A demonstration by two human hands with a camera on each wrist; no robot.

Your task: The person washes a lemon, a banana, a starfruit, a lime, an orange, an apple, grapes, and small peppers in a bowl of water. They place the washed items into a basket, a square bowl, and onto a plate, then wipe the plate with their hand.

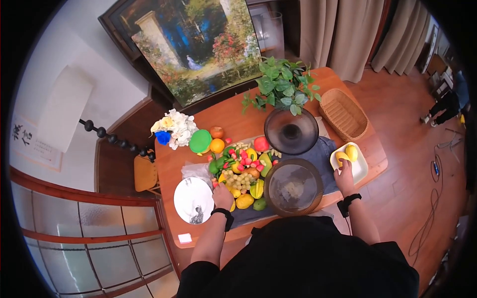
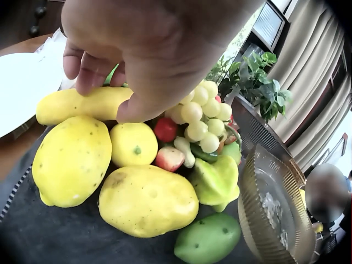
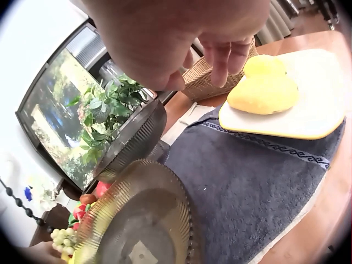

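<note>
My left hand (image 1: pixel 223 196) is at the near left side of the fruit pile, beside a white plate (image 1: pixel 191 198). In the left wrist view its thumb and fingers lie across a long yellow fruit (image 2: pixel 69 104), gripping it. Near that are several yellow fruits (image 2: pixel 148 201), pale grapes (image 2: pixel 201 113), a star fruit (image 2: pixel 216 181) and a green fruit (image 2: pixel 209 239). My right hand (image 1: pixel 344 178) hangs over the near edge of a white dish (image 1: pixel 365 166), its fingers loosely bent. Two yellow fruits (image 3: pixel 264 94) lie in this dish, just beyond the fingertips.
A ribbed brown glass bowl (image 1: pixel 293 186) stands between my hands, with a dark glass bowl (image 1: pixel 291 130) behind it. A wicker basket (image 1: pixel 344 114), a leafy plant (image 1: pixel 283 84), a green-lidded tub (image 1: pixel 200 141) and white flowers (image 1: pixel 181 129) line the back. A dark cloth (image 3: pixel 236 181) covers part of the table.
</note>
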